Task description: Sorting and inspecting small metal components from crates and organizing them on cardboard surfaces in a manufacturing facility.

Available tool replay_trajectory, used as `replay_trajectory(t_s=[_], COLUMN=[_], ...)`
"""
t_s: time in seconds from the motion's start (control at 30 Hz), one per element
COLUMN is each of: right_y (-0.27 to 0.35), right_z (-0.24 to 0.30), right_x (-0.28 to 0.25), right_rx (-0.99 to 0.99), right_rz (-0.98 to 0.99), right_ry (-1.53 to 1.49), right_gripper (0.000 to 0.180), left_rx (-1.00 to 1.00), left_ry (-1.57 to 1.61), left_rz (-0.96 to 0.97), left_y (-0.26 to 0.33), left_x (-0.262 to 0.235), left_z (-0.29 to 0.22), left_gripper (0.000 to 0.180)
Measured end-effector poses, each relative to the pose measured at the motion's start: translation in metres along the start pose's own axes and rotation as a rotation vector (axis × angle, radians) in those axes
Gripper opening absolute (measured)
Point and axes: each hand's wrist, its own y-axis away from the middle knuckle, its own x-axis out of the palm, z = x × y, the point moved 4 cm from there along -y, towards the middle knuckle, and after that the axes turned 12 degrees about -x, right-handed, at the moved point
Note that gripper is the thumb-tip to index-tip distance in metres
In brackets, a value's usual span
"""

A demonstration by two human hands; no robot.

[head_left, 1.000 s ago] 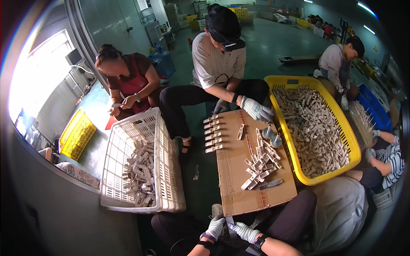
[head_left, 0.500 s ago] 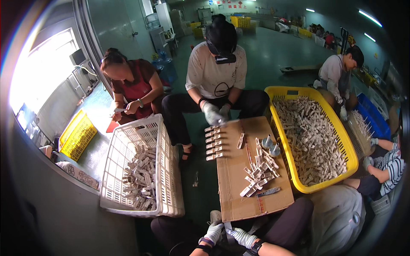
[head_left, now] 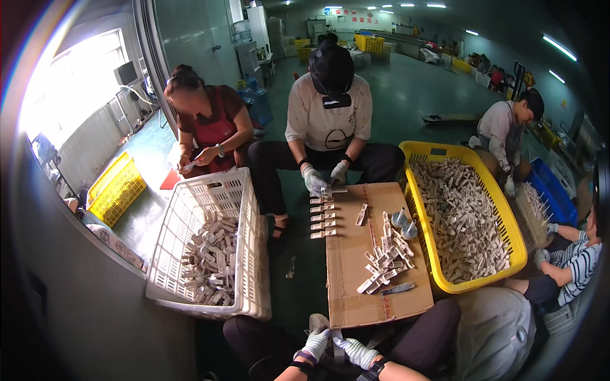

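Both of my hands are low in the view, between my knees, in striped white work gloves. My left hand (head_left: 316,343) is closed, its fingertips at one side of a pale flat strip (head_left: 337,348). My right hand (head_left: 358,352) pinches the strip's other side; what the strip belongs to is hidden. Just beyond my hands lies a sheet of brown cardboard (head_left: 349,279). On it are a pile of pale clip-like pieces (head_left: 384,257), a dark flat blade-like tool (head_left: 398,288) and two grey bottles with pointed tops (head_left: 405,222).
Opposite me, a co-worker's gloved hands (head_left: 324,179) are at a row of clip-like pieces (head_left: 323,225). A white crate (head_left: 251,267) stands left, a yellow basket (head_left: 438,282) right, both holding similar pieces. Other people sit at left and right. A whitish sack (head_left: 489,330) is beside my right knee.
The co-worker's hands have come down and forward to the far end of the row, over a piece there. The view has shifted slightly. My own hands stay nearly the same.
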Motion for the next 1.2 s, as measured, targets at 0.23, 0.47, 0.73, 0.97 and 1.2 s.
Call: replay_trajectory(t_s=[0.23,0.47,0.73,0.97,1.2], right_y=[0.014,0.003,0.016,0.032,0.038], right_z=[0.022,-0.034,-0.027,-0.002,0.010], right_x=[-0.006,0.011,0.023,0.018,0.016], right_rx=[0.222,0.046,0.267,0.302,0.373], right_rz=[0.028,0.044,-0.010,-0.137,-0.125], right_ry=[-0.058,-0.192,-0.637,-0.720,-0.883], right_gripper=[0.048,0.039,0.028,0.033,0.033], left_rx=[-0.003,0.027,0.223,0.607,0.594], left_ry=[-0.126,-0.087,-0.276,-0.788,-0.855], left_rz=[-0.121,-0.063,-0.018,0.399,0.512], left_y=[0.027,0.023,0.076,0.116,0.104], left_x=[0.006,-0.006,-0.017,0.034,0.043], left_z=[-0.022,-0.009,-0.041,-0.080,-0.083], left_gripper=[0.033,0.046,0.027,0.071,0.056])
